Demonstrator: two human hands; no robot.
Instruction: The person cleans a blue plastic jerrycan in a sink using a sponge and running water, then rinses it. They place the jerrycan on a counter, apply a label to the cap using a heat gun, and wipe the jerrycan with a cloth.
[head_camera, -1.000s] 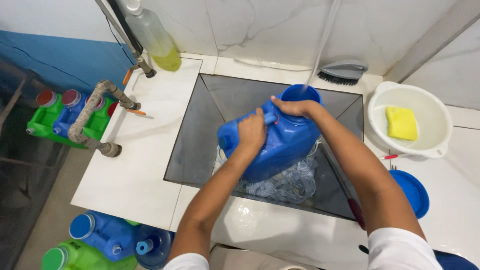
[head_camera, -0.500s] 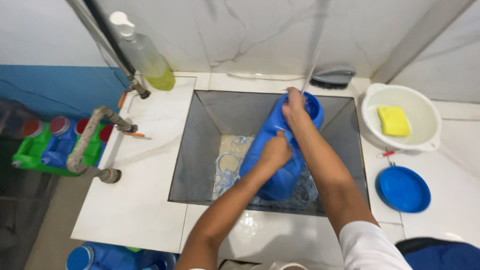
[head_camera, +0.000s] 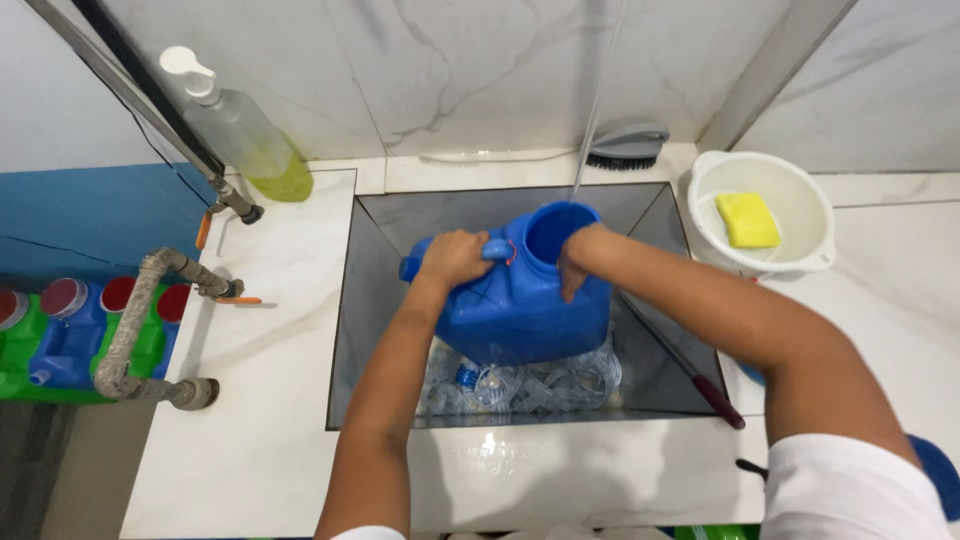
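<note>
**Blue jerrycan held under running water in a sunken stone sink**

Blue plastic forms the central object: a large jerrycan (head_camera: 505, 300) held above the floor of the dark sink basin (head_camera: 372, 300), its wide round mouth turned upward. A thin stream of water (head_camera: 590, 130) falls from above the jerrycan straight into that mouth. The left hand (head_camera: 455, 257) is closed over the moulded handle on the can's top, fingers wrapped around it. The right hand (head_camera: 578, 262) is curled against the mouth rim and the can's right shoulder; whether its fingers reach inside cannot be told. Beneath the jerrycan lie several clear plastic bottles (head_camera: 530, 380) in shallow water. Behind the jerrycan, on the ledge, rests a grey scrubbing brush (head_camera: 625, 145); to its right stands a white bowl (head_camera: 800, 250) holding a yellow sponge (head_camera: 748, 220); to its far left, a pump bottle of yellow-green liquid (head_camera: 245, 135) and grey pipework (head_camera: 140, 320).

The step in hand appears to be filling or rinsing the jerrycan. Judged from this pose, the next move calls for a steady two-handed grip as the can grows heavier, with the mouth kept centred under the stream.
</note>
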